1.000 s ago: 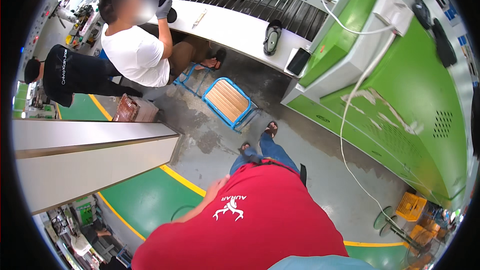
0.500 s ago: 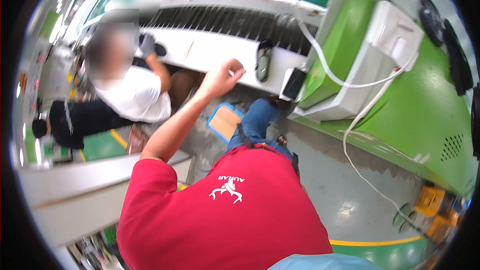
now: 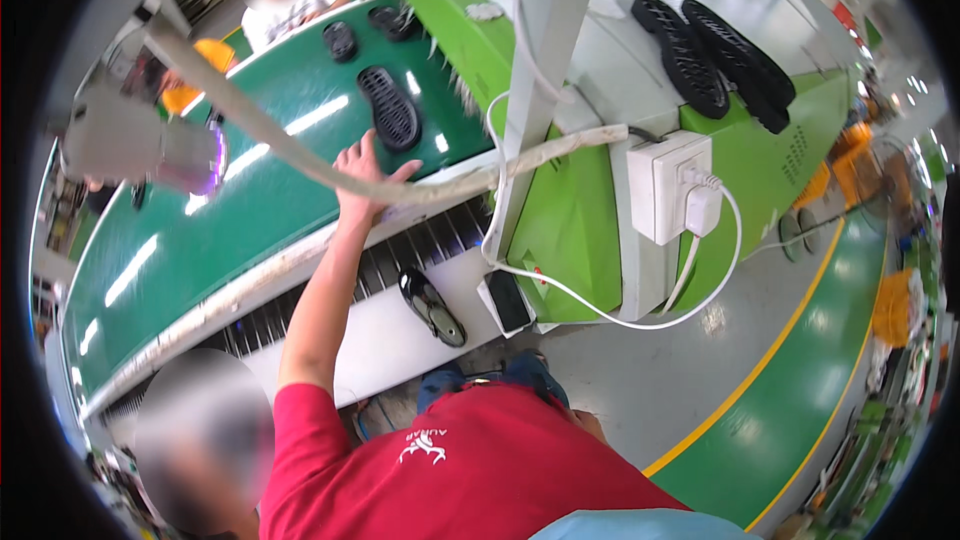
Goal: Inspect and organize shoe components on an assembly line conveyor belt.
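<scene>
My left hand [image 3: 366, 176] reaches out over the near edge of the green conveyor belt [image 3: 130, 230], fingers apart and nothing held. Its fingertips are right by the lower end of a black shoe sole [image 3: 390, 108], which lies tread up; whether they touch it I cannot tell. Part of a pale hose crosses in front of this hand. Down at my right side, a bit of my right hand [image 3: 588, 424] shows beside my hip, its fingers hidden. A glossy dark shoe [image 3: 432, 307] lies on the white ledge [image 3: 375, 345] below the belt.
Two smaller-looking soles [image 3: 340, 41] lie farther along the belt. Two black soles [image 3: 690, 65] rest on the green-and-white machine. A white socket box [image 3: 670, 185] with cables and a phone [image 3: 508, 300] are at right. Co-workers stand at far left and lower left.
My view has swung toward the belt and machine. My left hand has gone from above the white ledge, fingers curled, to the belt beside the sole, fingers now spread.
</scene>
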`<state>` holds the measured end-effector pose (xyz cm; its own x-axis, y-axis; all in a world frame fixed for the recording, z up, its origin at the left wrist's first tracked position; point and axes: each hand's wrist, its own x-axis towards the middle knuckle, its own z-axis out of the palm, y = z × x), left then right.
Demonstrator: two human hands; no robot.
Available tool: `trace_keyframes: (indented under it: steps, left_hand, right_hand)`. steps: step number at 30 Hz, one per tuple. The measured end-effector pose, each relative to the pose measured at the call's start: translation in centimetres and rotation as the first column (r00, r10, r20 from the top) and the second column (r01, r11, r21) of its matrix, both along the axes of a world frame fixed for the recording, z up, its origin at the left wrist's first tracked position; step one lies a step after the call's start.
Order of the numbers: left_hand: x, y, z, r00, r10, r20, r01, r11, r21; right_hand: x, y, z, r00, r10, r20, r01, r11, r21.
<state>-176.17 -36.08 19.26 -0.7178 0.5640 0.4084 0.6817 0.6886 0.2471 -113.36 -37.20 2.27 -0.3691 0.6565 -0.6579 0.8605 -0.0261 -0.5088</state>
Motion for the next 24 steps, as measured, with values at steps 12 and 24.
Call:
trace_keyframes:
  steps: [12, 24]
  left_hand:
    - [-4.0, 2.9, -1.0, 0.996, 0.012, -0.087, -0.009, 0.999, 0.035]
    - [-16.2, -5.9, -0.8, 0.987, -0.104, 0.123, -0.043, 0.562, 0.826]
  right_hand:
    - [-3.7, 2.8, -2.7, 0.804, 0.594, 0.028, -0.587, 0.801, -0.115]
    - [-20.0, 3.1, -2.1, 0.646, 0.630, -0.431, -0.695, 0.719, 0.007]
